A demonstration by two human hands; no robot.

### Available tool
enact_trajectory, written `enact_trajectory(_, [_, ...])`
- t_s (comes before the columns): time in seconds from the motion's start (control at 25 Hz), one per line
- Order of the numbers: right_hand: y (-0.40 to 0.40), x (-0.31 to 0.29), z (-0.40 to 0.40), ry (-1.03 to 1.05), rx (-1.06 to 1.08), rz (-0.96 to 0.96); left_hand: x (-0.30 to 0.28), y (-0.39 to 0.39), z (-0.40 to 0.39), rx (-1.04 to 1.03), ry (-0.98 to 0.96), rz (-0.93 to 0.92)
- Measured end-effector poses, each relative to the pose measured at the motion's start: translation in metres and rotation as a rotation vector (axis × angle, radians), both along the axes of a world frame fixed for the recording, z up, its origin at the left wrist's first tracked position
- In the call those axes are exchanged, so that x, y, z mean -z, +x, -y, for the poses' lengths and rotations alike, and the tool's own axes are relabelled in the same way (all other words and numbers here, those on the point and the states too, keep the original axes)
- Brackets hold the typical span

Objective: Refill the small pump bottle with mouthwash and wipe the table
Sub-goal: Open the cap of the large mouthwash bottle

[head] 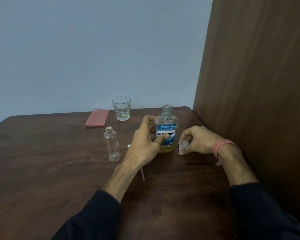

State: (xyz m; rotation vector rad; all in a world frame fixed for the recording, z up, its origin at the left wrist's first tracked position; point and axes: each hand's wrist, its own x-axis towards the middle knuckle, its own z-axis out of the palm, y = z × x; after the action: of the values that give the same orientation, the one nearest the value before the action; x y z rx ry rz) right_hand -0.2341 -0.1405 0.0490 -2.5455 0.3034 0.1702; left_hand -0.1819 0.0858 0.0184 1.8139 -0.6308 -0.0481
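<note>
The mouthwash bottle point(166, 129), clear with a blue label and a little yellow liquid at the bottom, stands uncapped on the dark wooden table point(42, 170). My left hand point(145, 142) wraps around its left side, thumb across the label. Just right of the bottle, my right hand point(196, 141) holds its clear cap point(183, 145) low over the table. The small clear bottle point(112, 144) stands empty and open-necked to the left. Under my left wrist lies a thin pump tube point(143, 174), its head hidden by the hand.
A folded pink cloth point(97, 118) lies at the table's far edge, beside a drinking glass point(122, 108) holding a little clear liquid. A wooden panel point(258, 84) walls off the right side. A small wet spot point(156, 212) marks the table near me.
</note>
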Motion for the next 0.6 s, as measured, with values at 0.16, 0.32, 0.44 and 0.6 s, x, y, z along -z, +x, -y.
enact_trajectory(0.16, [-0.027,-0.013,-0.013,-0.032,-0.003,0.014,-0.011,-0.015,-0.007,0.014,-0.058,-0.011])
enact_trajectory(0.32, [-0.037,-0.022,-0.034,0.197,0.002,0.348,-0.013,-0.042,-0.046,-0.078,-0.067,0.216])
enact_trajectory(0.44, [-0.028,-0.02,-0.06,0.577,-0.018,0.487,-0.014,-0.04,-0.096,-0.351,-0.219,0.474])
enact_trajectory(0.6, [-0.014,-0.007,-0.085,0.761,-0.062,0.564,-0.009,-0.012,-0.145,-0.398,-0.114,0.249])
